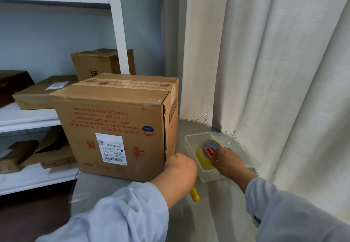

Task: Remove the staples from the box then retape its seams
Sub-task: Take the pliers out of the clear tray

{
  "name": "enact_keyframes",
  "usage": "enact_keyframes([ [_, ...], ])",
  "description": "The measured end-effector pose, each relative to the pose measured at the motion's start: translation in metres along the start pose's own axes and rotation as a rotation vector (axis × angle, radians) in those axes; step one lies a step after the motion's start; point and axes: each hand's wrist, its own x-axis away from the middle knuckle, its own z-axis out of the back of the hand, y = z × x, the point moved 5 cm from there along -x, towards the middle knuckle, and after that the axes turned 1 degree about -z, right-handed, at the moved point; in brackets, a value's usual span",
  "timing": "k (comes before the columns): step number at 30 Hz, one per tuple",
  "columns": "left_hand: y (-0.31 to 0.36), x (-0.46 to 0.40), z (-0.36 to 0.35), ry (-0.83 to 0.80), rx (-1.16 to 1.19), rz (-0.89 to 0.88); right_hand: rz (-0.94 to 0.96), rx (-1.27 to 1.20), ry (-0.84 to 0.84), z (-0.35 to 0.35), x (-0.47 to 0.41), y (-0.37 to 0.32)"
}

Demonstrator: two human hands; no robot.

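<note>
Both hands (180,167) beside box (113,126) (right)

**Surfaces and materials around the brown cardboard box**

Brown corrugated cardboard box (117,128): matt, slightly scuffed at the top edge; glossy printed tape strip (130,84) along its top seam; white paper shipping label (111,149) on its front. It stands on a grey round table (217,209), smooth, faint sheen. Right of the box, a clear plastic tray (191,143), translucent and glossy, holds a yellow roll of tape (203,155), shiny. Further right, an off-white cloth curtain (284,61), coarse weave. Left of the box, white painted shelves (28,116), smooth.
</note>
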Motion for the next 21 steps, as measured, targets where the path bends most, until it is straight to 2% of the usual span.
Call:
enact_keyframes([
  [5,0.000,-0.013,-0.020,-0.071,0.289,0.072,0.066,-0.061,-0.008,0.002,-0.011,-0.005],
  [10,-0.005,-0.023,-0.026,-0.118,0.699,0.113,0.092,0.000,0.155,0.017,-0.011,-0.018],
  [13,-0.006,-0.020,-0.024,-0.133,0.882,0.097,0.098,-0.040,0.158,0.016,-0.004,-0.020],
  [18,-0.011,0.001,-0.006,-0.045,0.943,0.063,0.104,-0.106,0.203,0.029,0.019,-0.030],
  [21,-0.024,0.019,0.009,0.053,0.894,0.065,-0.013,-0.089,0.187,0.039,0.034,-0.030],
])
